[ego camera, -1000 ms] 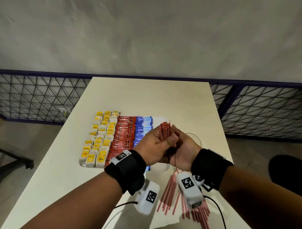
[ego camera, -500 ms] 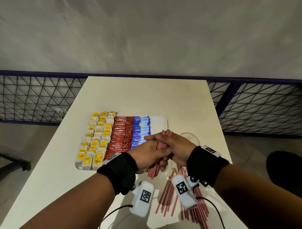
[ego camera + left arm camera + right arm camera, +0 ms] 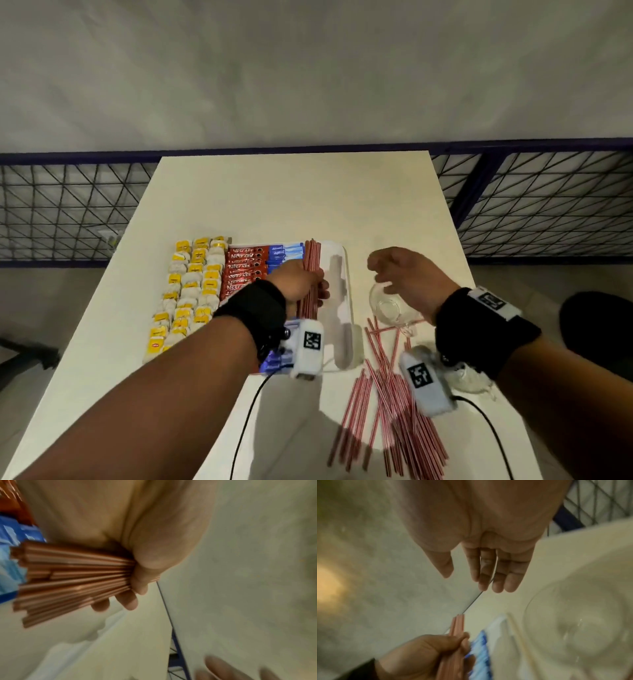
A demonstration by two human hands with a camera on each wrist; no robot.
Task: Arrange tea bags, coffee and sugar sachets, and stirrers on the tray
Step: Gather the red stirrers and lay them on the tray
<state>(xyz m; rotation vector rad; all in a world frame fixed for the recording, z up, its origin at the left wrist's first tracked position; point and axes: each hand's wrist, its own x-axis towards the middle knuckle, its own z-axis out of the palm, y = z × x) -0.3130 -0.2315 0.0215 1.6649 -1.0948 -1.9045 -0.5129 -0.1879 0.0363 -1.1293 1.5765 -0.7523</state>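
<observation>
While the left hand (image 3: pixel 297 281) curls its fingers and thumb around a bundle of red stirrers (image 3: pixel 311 274), it holds that bundle low over the white tray (image 3: pixel 344 274), lengthwise along the tray and just right of the blue sugar sachets (image 3: pixel 286 253). In the left wrist view the fingertips (image 3: pixel 130 602) wrap under the bundle and the stirrer ends fan out toward the blue sachets.

The right hand (image 3: pixel 402 274) hovers above the table to the right of the tray, holding nothing, its fingers loosely extended and close together, as the right wrist view also shows (image 3: pixel 488 566). Directly below it sits a clear glass bowl (image 3: pixel 388 306), just beside the tray's right edge.

On the tray, from left to right, lie rows of tea bags with yellow tags (image 3: pixel 190 291), a column of red Nescafe coffee sachets (image 3: pixel 245 270), then the blue sugar sachets, then the stirrers in the left hand. The right part of the tray is bare white.

On the white table (image 3: pixel 291 198), near the person and right of the tray, a loose scatter of red stirrers (image 3: pixel 387 411) lies crisscrossed. Both wrists wear black straps carrying white camera units with cables. Beyond the table runs a dark blue metal mesh fence (image 3: pixel 548 205) in front of a grey wall.
</observation>
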